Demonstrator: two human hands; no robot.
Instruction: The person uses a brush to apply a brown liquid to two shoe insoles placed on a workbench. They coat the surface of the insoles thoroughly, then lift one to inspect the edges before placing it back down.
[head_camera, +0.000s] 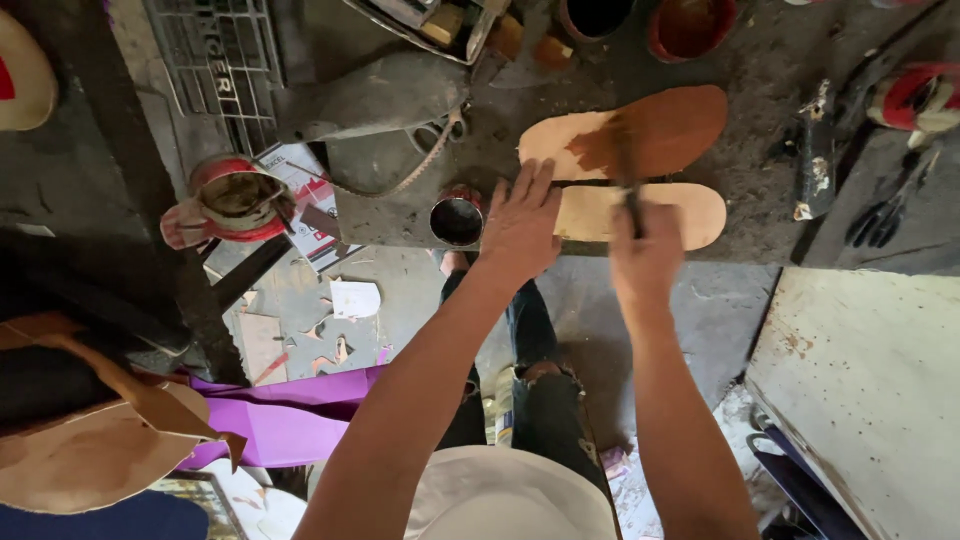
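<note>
Two flat, sole-shaped pieces lie side by side on a grimy workbench (760, 170). The far sole (650, 130) is tan at its left end and coated reddish brown over the rest. The near sole (690, 212) is plain pale tan. My left hand (520, 225) presses flat, fingers spread, on the left ends of both soles. My right hand (645, 255) grips a thin brush (627, 165), blurred by motion, whose tip lies on the far sole's brown coating.
A small open tin (457, 220) stands just left of my left hand. A glue-smeared can (238, 202) sits further left, red pots (690, 25) at the back. Purple sheet (280, 420) and tan leather (90, 450) lie lower left, a white board (870, 390) at right.
</note>
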